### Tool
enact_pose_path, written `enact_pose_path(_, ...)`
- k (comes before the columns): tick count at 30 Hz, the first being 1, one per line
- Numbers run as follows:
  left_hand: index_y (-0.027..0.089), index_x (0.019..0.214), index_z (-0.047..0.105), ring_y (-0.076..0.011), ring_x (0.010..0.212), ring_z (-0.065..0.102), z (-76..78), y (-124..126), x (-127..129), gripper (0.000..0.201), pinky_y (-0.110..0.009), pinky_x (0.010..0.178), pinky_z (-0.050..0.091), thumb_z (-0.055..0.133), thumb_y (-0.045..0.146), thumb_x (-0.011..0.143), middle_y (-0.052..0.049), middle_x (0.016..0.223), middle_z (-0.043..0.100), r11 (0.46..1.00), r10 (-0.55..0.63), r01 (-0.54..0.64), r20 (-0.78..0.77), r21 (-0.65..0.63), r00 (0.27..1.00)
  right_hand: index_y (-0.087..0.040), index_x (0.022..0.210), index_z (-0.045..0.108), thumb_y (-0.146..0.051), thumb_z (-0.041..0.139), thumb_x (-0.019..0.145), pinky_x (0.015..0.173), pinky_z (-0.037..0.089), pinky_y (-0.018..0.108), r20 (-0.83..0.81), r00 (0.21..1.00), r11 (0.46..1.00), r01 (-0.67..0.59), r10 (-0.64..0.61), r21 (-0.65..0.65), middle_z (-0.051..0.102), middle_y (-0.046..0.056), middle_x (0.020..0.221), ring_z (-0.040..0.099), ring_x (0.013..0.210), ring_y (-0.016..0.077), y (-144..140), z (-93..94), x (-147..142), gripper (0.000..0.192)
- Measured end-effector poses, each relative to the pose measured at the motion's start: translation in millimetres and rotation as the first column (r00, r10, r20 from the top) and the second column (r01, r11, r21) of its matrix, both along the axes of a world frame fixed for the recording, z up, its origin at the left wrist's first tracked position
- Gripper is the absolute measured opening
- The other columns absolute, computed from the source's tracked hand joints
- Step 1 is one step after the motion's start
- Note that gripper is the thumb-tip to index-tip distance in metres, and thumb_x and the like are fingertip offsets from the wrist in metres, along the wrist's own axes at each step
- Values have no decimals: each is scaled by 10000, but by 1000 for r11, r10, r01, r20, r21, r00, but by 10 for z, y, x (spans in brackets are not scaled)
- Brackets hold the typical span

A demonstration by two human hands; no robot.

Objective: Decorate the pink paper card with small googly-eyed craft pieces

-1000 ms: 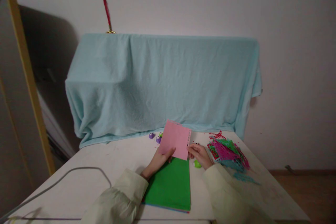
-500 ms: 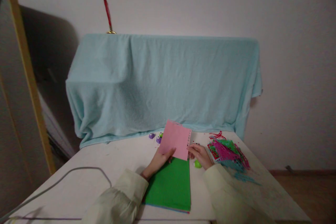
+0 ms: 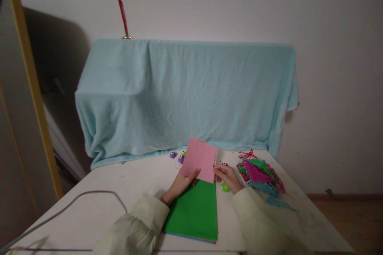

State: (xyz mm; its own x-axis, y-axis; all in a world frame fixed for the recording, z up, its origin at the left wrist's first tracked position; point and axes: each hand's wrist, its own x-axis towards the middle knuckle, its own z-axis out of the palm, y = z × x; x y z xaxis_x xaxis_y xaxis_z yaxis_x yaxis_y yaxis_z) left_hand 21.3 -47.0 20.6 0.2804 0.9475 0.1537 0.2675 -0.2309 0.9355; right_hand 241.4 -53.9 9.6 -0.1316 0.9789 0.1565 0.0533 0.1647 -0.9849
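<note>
While one pink sheet [image 3: 198, 159] is held up above the white table [image 3: 140, 183], both hands have a grip on it: the left hand [image 3: 181, 184] is closed on its lower left part, with the thumb on top, and the right hand [image 3: 230, 177] pinches its right edge. Along this edge runs one row of small holes, too small for exact counting. Below the sheet lies one paper stack [image 3: 196, 212], green on top; how many papers it has, I cannot tell. Just beside the right hand is one bright green piece [image 3: 225, 187]. Past the left hand stand two purple pieces [image 3: 172, 154] and one green piece [image 3: 183, 153], partly hidden. To the right lies one heap of perforated scraps [image 3: 259, 173] in several colours, too tangled to count. Farther out are one grey cable [image 3: 95, 191], one light-blue cloth [image 3: 191, 95] and one red tassel [image 3: 122, 14].
</note>
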Motion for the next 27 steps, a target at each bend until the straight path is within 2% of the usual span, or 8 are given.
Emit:
enact_pose_path(12, 166, 528, 520, -139, 504, 491, 57, -30, -1, 471, -256, 572, 387, 495, 540, 813, -25, 508, 553, 1000, -6, 6, 0, 12, 1000, -169, 764, 612, -448, 619, 750, 491, 362, 210, -6, 1000, 1000, 5, -5, -2, 588, -22, 558, 516, 499, 99, 22, -44, 8, 279)
enact_pose_path(27, 166, 535, 518, -137, 508, 491, 11, -5, -5, 473, -254, 566, 382, 490, 546, 815, -27, 512, 552, 1000, -13, 13, -3, 9, 1000, -170, 737, 597, -471, 671, 699, 482, 357, 208, -45, 999, 1000, 7, -8, -30, 587, -20, 561, 502, 494, 98, -5, 4, -17, 313)
